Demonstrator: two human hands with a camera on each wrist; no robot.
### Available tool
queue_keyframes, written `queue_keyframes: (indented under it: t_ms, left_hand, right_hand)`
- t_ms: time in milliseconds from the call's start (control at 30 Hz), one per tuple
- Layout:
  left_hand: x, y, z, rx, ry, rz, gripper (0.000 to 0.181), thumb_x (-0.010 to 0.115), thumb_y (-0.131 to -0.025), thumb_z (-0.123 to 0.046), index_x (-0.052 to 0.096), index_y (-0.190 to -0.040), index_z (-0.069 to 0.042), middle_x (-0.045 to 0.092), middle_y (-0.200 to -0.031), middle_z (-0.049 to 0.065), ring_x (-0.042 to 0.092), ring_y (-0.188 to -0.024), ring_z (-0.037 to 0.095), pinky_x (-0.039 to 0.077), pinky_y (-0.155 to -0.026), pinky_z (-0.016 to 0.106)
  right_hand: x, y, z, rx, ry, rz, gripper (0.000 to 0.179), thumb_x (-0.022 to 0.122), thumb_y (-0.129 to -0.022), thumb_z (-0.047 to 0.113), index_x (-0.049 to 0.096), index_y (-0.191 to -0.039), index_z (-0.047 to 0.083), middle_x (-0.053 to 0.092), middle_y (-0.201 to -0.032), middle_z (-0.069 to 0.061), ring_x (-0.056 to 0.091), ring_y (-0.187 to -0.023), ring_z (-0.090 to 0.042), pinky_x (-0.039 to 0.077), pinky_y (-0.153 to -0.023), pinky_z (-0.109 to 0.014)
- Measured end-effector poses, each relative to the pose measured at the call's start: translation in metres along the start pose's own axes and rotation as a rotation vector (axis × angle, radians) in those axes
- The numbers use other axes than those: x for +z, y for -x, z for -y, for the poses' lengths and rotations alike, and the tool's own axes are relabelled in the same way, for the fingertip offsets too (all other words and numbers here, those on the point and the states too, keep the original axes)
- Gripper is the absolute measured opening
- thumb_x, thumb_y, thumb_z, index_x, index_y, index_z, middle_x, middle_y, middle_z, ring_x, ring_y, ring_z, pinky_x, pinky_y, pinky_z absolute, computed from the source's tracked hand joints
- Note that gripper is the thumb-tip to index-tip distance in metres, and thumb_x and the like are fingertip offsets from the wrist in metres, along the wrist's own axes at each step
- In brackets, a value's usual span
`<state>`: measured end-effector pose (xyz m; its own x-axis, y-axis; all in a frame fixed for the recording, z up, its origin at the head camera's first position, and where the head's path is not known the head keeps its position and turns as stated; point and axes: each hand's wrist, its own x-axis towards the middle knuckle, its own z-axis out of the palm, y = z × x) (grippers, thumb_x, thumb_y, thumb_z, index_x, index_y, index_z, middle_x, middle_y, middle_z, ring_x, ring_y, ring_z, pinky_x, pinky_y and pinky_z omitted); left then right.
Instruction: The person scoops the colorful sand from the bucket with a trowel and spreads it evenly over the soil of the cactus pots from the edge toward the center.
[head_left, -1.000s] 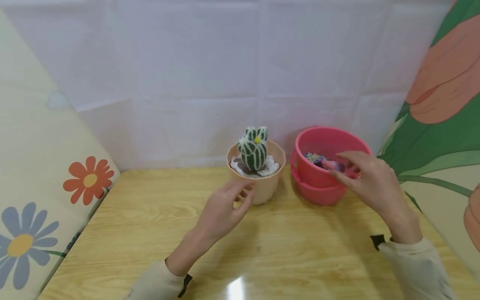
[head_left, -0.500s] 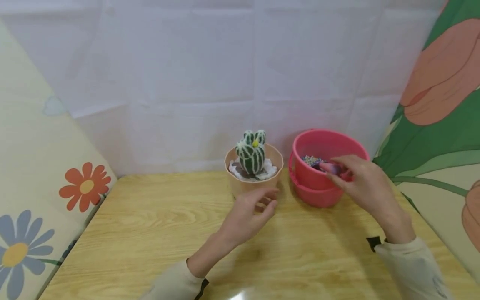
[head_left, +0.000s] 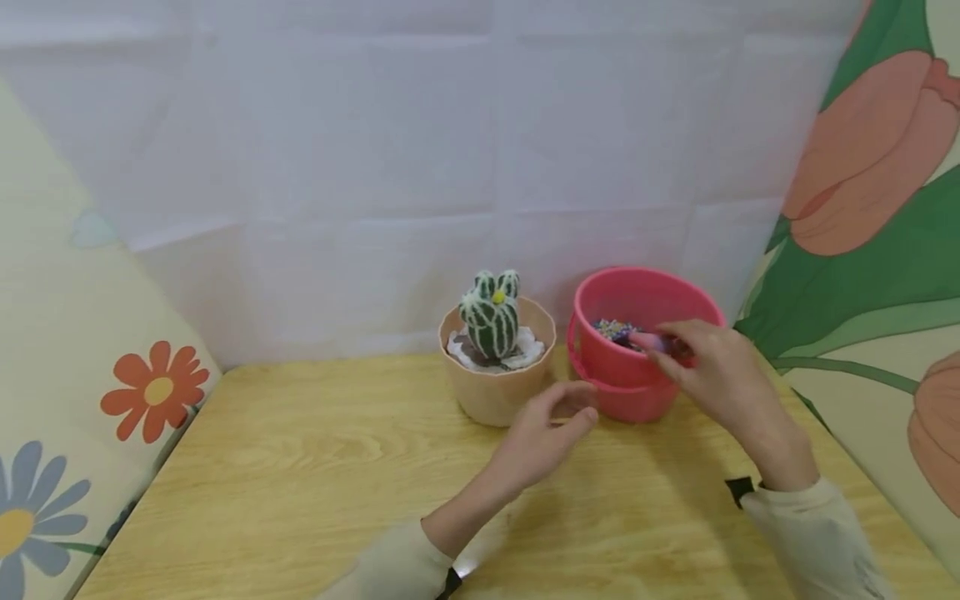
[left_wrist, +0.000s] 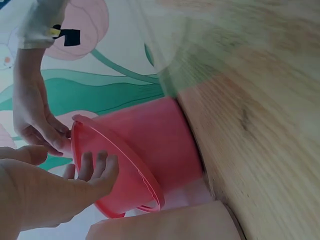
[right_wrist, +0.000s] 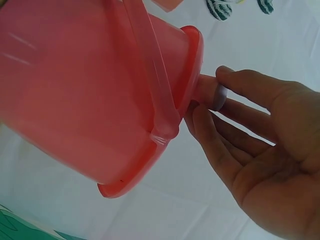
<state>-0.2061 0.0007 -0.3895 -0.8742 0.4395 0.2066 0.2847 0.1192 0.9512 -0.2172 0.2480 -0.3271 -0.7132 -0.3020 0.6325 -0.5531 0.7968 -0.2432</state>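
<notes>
My right hand [head_left: 720, 375] is at the right rim of the pink bucket [head_left: 637, 404], thumb and fingers pinching a short pink-and-purple handle [right_wrist: 212, 93]. Its other end is hidden inside the bucket. Multicoloured small grains [head_left: 613, 329] show in the bucket beside a dark patch. My left hand [head_left: 543, 433] hovers in front of the bucket's left side with nothing in it, fingers loosely bent and thumb apart. In the left wrist view the palm of that left hand [left_wrist: 55, 192] faces the bucket's rim. The bucket's carrying handle [right_wrist: 152, 65] hangs down along its outside.
Left of the bucket stands a peach pot [head_left: 491, 396] holding a green-and-white knitted-looking cactus [head_left: 491, 325] on white stuffing. Both stand at the back of the wooden table [head_left: 300, 467], against a white sheet [head_left: 337, 167]. Flower-printed panels [head_left: 855, 233] flank the table.
My left hand has moved right, from in front of the pot to the bucket's front left. My right hand keeps hold of the handle at the rim. The head view has shifted slightly.
</notes>
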Motion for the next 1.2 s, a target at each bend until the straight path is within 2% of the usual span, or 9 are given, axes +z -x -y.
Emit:
queue_keyframes:
  t_ms: [200,300,433,500,633,833,1000,1200]
  left_hand:
    - [0.010,-0.018,-0.002,-0.159,0.153,-0.041,0.049,0.065,-0.100,-0.024,0.053,-0.143,-0.005,0.067,-0.117,0.008,0.064,-0.106,0.022,0.055,-0.094,0.040]
    - [0.018,-0.029,-0.004,-0.256,0.287,-0.083,0.053,0.067,-0.098,-0.022,0.050,-0.145,-0.005,0.068,-0.114,0.009,0.066,-0.102,0.024,0.057,-0.089,0.038]
    - [0.027,-0.041,-0.003,-0.319,0.439,-0.150,0.050,0.067,-0.096,-0.018,0.051,-0.141,-0.005,0.069,-0.110,0.012,0.067,-0.100,0.027,0.059,-0.082,0.035]
    - [0.029,-0.045,-0.004,-0.320,0.470,-0.172,0.048,0.065,-0.096,-0.017,0.051,-0.140,-0.004,0.070,-0.109,0.014,0.067,-0.101,0.028,0.059,-0.081,0.037]
    - [0.033,-0.052,-0.008,-0.332,0.534,-0.222,0.047,0.063,-0.097,-0.017,0.050,-0.140,-0.005,0.070,-0.110,0.013,0.067,-0.103,0.027,0.059,-0.088,0.041]
    - [0.041,-0.066,-0.017,-0.354,0.719,-0.318,0.049,0.065,-0.093,-0.010,0.045,-0.138,-0.004,0.068,-0.106,0.017,0.069,-0.094,0.026,0.059,-0.087,0.041]
    - [0.047,-0.078,-0.020,-0.325,0.842,-0.388,0.041,0.065,-0.095,-0.011,0.047,-0.132,-0.001,0.065,-0.106,0.017,0.067,-0.092,0.026,0.060,-0.085,0.043]
    - [0.050,-0.086,-0.015,-0.304,0.927,-0.438,0.037,0.069,-0.095,-0.014,0.053,-0.125,-0.001,0.066,-0.106,0.014,0.068,-0.089,0.025,0.061,-0.083,0.044]
  right_hand:
    - [0.002,0.000,-0.003,0.000,-0.010,-0.014,0.020,0.081,-0.087,0.005,0.073,-0.104,-0.003,0.072,-0.089,-0.011,0.068,-0.076,-0.024,0.060,-0.064,-0.044]
    - [0.002,-0.001,-0.004,-0.003,-0.002,-0.016,0.020,0.082,-0.086,0.004,0.073,-0.102,-0.003,0.072,-0.089,-0.011,0.068,-0.075,-0.024,0.060,-0.064,-0.045]
    - [0.001,-0.001,-0.005,-0.003,0.006,-0.017,0.020,0.083,-0.084,0.002,0.073,-0.101,-0.004,0.071,-0.090,-0.014,0.068,-0.076,-0.025,0.061,-0.065,-0.046]
    - [0.001,-0.001,-0.006,0.005,-0.002,-0.008,0.021,0.082,-0.084,0.001,0.072,-0.102,-0.005,0.071,-0.091,-0.015,0.069,-0.077,-0.026,0.061,-0.066,-0.046]
    - [0.002,-0.002,-0.006,0.021,-0.013,0.002,0.020,0.081,-0.085,0.000,0.072,-0.103,-0.006,0.071,-0.091,-0.015,0.068,-0.077,-0.027,0.061,-0.065,-0.045]
    - [-0.001,-0.003,-0.006,0.034,-0.016,-0.016,0.019,0.079,-0.084,-0.003,0.071,-0.101,-0.007,0.070,-0.091,-0.016,0.068,-0.076,-0.026,0.061,-0.064,-0.045]
    - [-0.002,-0.001,-0.009,0.056,-0.016,-0.045,0.021,0.079,-0.084,-0.004,0.070,-0.103,-0.007,0.070,-0.091,-0.017,0.068,-0.076,-0.029,0.061,-0.065,-0.047]
    - [0.000,0.001,-0.015,0.063,-0.011,-0.077,0.022,0.079,-0.083,-0.005,0.070,-0.103,-0.008,0.070,-0.090,-0.017,0.069,-0.076,-0.028,0.061,-0.062,-0.045]
